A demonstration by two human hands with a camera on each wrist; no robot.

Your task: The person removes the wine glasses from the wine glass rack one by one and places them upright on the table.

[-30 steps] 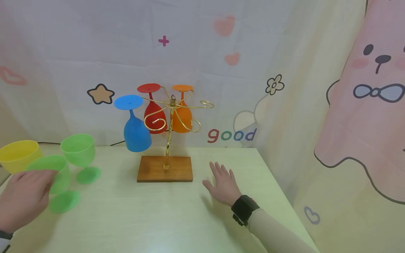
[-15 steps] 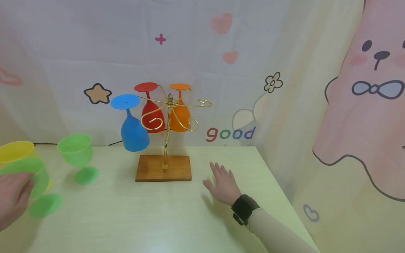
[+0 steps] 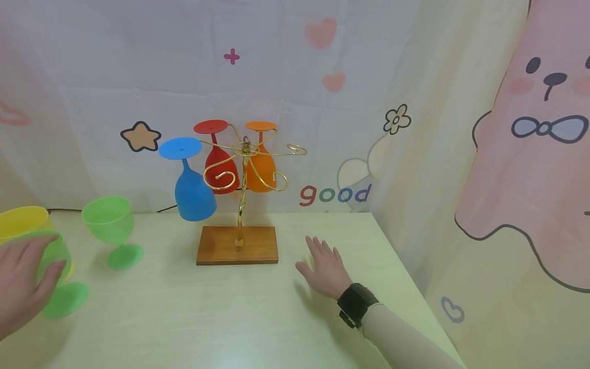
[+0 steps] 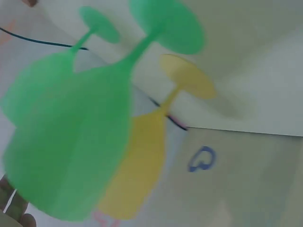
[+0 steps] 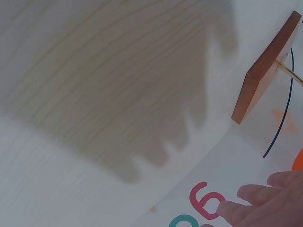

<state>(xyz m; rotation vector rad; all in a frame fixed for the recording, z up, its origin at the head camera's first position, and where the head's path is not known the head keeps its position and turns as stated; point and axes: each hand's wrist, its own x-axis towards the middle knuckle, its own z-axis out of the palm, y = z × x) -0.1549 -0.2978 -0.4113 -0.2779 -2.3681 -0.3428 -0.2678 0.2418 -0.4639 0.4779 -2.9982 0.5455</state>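
My left hand [image 3: 23, 284] is at the left side of the table, over the rim of a green plastic goblet [image 3: 67, 300], thumb and fingers spread apart. In the left wrist view this goblet [image 4: 75, 137] stands on its foot, with my fingertips [image 4: 18, 205] near its rim. Close behind it is a yellow goblet [image 3: 23, 220]; a second green goblet [image 3: 108, 220] stands to the right. My right hand [image 3: 324, 271] is held palm down at the right, fingers straight, holding nothing. Its shadow falls on the table in the right wrist view.
A gold wire glass rack [image 3: 243, 205] on a wooden base [image 3: 221, 251] stands mid-table. Blue [image 3: 195, 197], red [image 3: 223, 169] and orange [image 3: 261, 171] goblets hang upside down from its arms. A printed curtain [image 3: 295, 66] hangs behind the table [image 3: 193, 318].
My left hand carried the near green goblet leftward to beside the yellow one, then its thumb and fingers parted from the rim. My right hand stayed still.
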